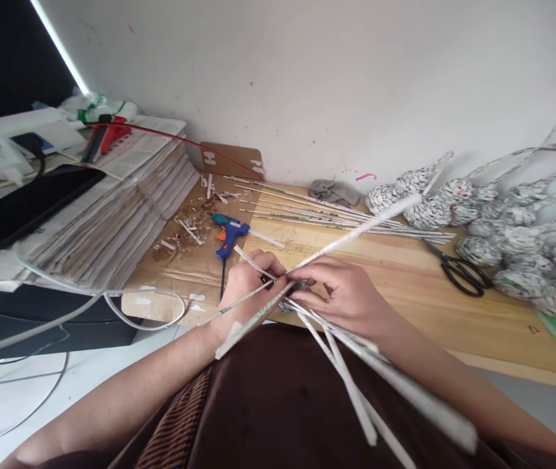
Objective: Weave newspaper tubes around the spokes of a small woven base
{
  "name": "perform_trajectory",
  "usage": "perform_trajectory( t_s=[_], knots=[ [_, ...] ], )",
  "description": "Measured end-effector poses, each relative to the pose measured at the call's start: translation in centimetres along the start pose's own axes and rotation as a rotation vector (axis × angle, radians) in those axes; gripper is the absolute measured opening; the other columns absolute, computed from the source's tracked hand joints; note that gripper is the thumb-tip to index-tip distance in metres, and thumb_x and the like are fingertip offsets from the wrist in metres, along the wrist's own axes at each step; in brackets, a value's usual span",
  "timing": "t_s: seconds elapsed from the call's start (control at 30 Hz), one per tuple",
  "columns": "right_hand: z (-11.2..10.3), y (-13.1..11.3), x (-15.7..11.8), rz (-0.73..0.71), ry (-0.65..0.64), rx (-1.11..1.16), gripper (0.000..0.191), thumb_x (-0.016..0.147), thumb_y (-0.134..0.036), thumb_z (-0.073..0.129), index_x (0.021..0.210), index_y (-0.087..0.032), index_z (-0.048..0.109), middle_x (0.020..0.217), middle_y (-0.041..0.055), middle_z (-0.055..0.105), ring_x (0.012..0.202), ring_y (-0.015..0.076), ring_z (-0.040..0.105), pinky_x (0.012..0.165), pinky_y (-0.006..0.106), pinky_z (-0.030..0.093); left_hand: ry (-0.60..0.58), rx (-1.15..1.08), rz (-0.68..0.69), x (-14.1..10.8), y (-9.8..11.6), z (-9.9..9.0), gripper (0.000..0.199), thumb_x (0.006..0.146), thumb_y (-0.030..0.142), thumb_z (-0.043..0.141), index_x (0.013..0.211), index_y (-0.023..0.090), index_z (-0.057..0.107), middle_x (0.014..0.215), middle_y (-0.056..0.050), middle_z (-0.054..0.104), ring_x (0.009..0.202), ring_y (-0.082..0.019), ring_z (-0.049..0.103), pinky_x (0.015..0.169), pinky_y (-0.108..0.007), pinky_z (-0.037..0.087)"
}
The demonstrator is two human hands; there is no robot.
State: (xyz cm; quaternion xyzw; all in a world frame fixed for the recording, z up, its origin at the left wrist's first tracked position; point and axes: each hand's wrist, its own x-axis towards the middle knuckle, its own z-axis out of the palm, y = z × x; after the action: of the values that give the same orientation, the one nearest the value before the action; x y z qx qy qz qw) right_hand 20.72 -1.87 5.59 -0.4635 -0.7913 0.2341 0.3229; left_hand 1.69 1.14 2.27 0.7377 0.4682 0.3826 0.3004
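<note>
Both hands meet over my lap around a cluster of rolled newspaper strips (356, 342) that fan out from one joint. My left hand (248, 286) has its fingers closed on the joint, and several strips cross over its back. From the right, my right hand (341, 293) pinches the strips where a long one (356, 234) rises to the upper right. Other strips hang down across the brown clothing (278, 397). The joint itself is mostly hidden by my fingers.
A blue glue gun (233, 236) lies on cardboard (160, 296) to the left. Behind are loose paper rolls (326, 212); black scissors (463, 273) and woven paper pieces (429, 218) are at right. A newspaper stack (145, 208) with a tablet (28, 202) stands left.
</note>
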Motion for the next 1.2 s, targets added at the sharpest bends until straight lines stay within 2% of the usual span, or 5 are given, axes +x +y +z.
perform_trajectory(
  t_s=[0.2,0.4,0.57,1.03,1.2],
  knots=[
    [1.5,0.2,-0.1,-0.163,0.128,-0.275,0.012,0.087,-0.012,0.057,0.092,-0.019,0.066,0.081,0.0051,0.069,0.076,0.0181,0.064,0.072,0.030,0.050,0.001,-0.014,0.002,0.1,0.4,-0.3,0.014,0.077,0.016,0.069,0.066,0.017,0.061,0.069,0.001,0.060,0.063,-0.010,0.056,0.060,-0.022,0.042],
    [2.8,0.9,-1.4,0.285,0.309,0.350,0.014,0.091,-0.032,0.065,0.100,-0.020,0.066,0.084,0.0041,0.073,0.072,0.0164,0.069,0.064,0.026,0.053,0.015,-0.039,0.013,0.0,0.4,-0.4,0.010,0.077,0.012,0.069,0.069,0.017,0.065,0.069,0.001,0.061,0.065,-0.011,0.059,0.062,-0.023,0.044],
    [3.5,2.1,-1.8,0.426,0.354,0.720,0.026,0.083,-0.040,0.075,0.100,-0.021,0.068,0.083,0.0031,0.074,0.072,0.0194,0.071,0.066,0.031,0.058,0.011,-0.059,0.124,-0.3,0.2,-0.6,0.010,0.078,0.008,0.071,0.076,0.018,0.072,0.074,-0.001,0.065,0.072,-0.013,0.063,0.068,-0.024,0.048],
    [4.5,2.8,-2.5,0.295,0.340,0.530,0.020,0.082,-0.033,0.078,0.098,-0.022,0.074,0.098,0.0056,0.078,0.085,0.0207,0.075,0.076,0.029,0.060,-0.117,0.287,0.446,-1.1,0.9,-1.3,0.015,0.091,0.010,0.059,0.086,0.016,0.072,0.086,-0.006,0.067,0.080,-0.017,0.064,0.074,-0.030,0.051],
    [4.4,2.8,-2.7,0.252,0.301,0.556,0.022,0.084,-0.029,0.076,0.106,-0.023,0.074,0.101,0.0045,0.079,0.088,0.0209,0.076,0.079,0.029,0.062,-0.157,0.266,0.418,-0.9,1.2,-1.4,0.015,0.090,0.009,0.060,0.086,0.016,0.073,0.083,-0.005,0.066,0.076,-0.017,0.064,0.071,-0.029,0.051]
  ],
)
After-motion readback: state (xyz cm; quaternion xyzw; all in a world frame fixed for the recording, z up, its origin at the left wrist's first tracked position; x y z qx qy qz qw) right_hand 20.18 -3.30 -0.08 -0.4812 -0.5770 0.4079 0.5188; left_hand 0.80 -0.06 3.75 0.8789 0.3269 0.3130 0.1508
